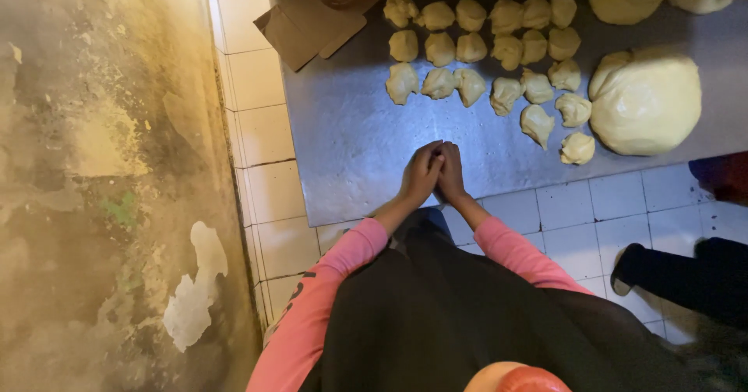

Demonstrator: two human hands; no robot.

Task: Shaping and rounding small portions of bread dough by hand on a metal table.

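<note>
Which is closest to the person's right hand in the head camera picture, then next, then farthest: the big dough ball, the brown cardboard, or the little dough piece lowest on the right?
From the right hand:
1. The little dough piece, just off to the right on the metal tabletop.
2. The big dough ball, farther right, beside that piece.
3. The brown cardboard, far up at the top left corner.

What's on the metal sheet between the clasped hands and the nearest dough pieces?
Nothing: in the head view, the metal sheet is bare between the clasped hands and the dough pieces.
</note>
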